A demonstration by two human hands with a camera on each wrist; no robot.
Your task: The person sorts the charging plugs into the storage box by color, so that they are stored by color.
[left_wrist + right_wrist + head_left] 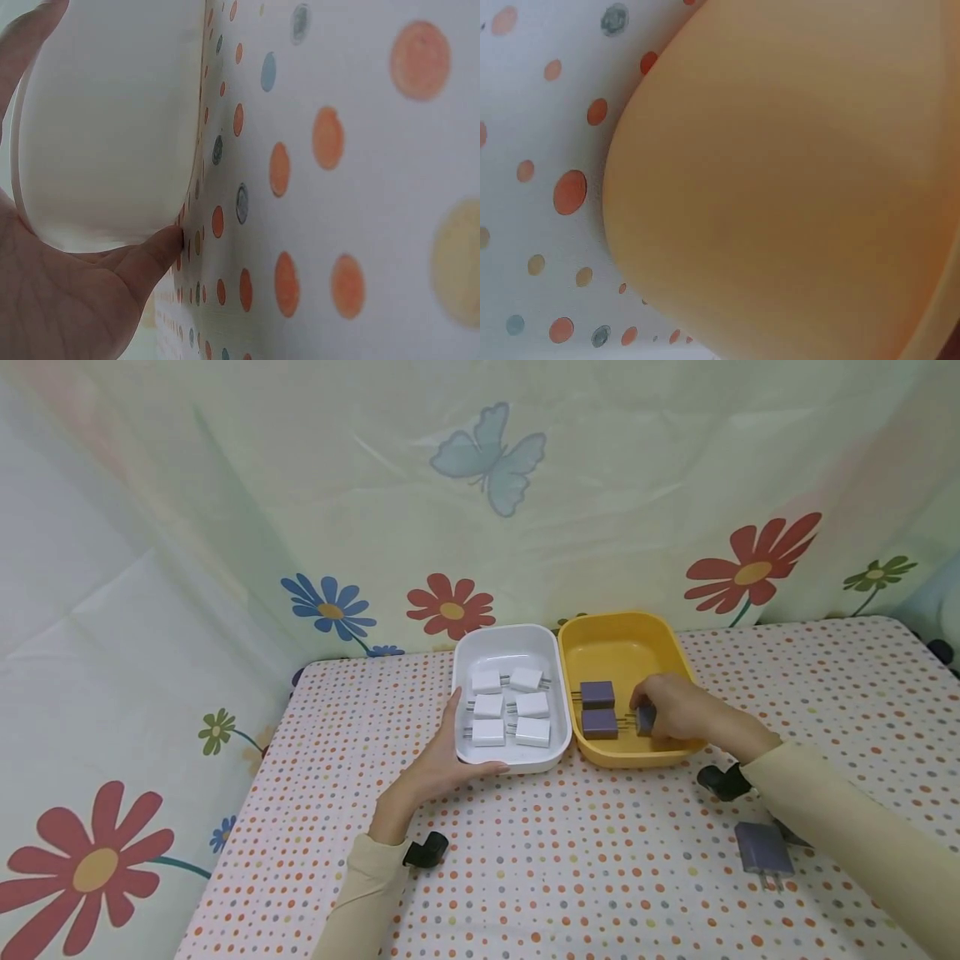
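My left hand [442,752] rests against the near left corner of a white tray [517,768], its fingers along the side wall and its thumb along the front. Several white plug chargers [489,732] lie in two columns in that tray. Inside the yellow tray [618,625] beside it, my right hand [675,708] pinches a purple plug charger [644,721], partly hidden by the fingers. Two other purple chargers [597,695] lie to its left, one behind the other. The right wrist view shows only the yellow tray's outer wall [780,187] and the tablecloth.
Another purple charger [763,849] lies on the dotted tablecloth [570,877] at the near right, prongs toward me. A dark thing [791,835] beside it is mostly covered by my right sleeve [840,818]. A flowered curtain [600,527] hangs behind the table.
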